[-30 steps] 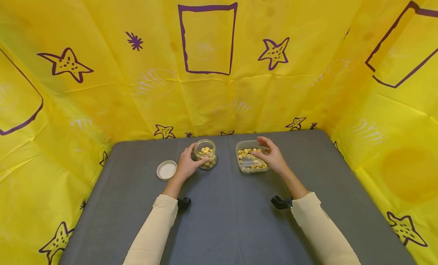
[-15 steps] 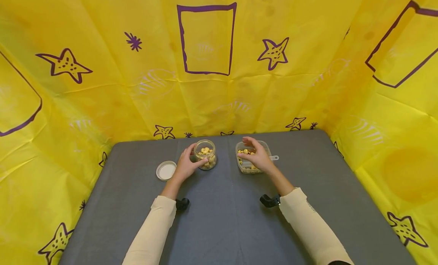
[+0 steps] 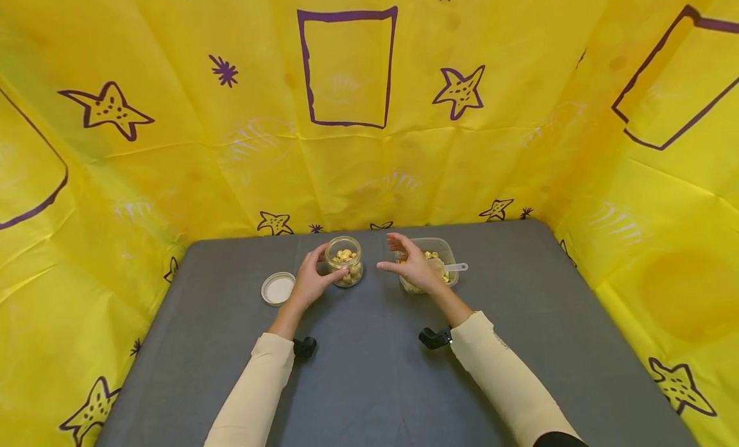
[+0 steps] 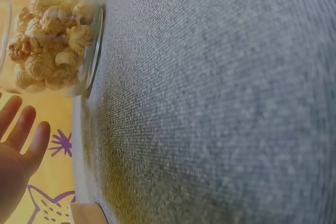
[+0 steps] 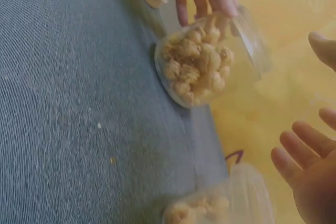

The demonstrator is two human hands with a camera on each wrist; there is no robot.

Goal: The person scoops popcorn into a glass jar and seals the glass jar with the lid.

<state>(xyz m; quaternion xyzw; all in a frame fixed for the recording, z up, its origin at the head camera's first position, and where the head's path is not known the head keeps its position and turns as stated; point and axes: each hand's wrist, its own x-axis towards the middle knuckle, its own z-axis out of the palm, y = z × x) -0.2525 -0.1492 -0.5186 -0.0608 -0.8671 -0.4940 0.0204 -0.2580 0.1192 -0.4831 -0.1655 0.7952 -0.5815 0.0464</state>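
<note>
A glass jar (image 3: 344,262) of caramel-coloured popcorn (image 4: 50,43) stands upright without its lid. My left hand (image 3: 310,280) holds it from the left, thumb at the front and fingers behind. In the left wrist view, some fingers (image 4: 34,145) look straight and apart from the glass. My right hand (image 3: 412,267) is held between the jar and a clear plastic container (image 3: 444,247), fingers spread and nothing in them. More popcorn lies in the container. A scoop with a pale handle (image 3: 457,267) rests in it, handle over the right rim; my hand partly covers the container.
A round white jar lid (image 3: 278,288) lies left of the jar, close to my left wrist. The grey tabletop (image 3: 369,370) ends at a yellow patterned backdrop (image 3: 346,171) behind and at both sides. Small crumbs (image 5: 112,160) dot the table in the right wrist view.
My right hand has moved left, from over the container toward the jar, baring the scoop's handle at the container's right rim. The left hand has stayed at the jar.
</note>
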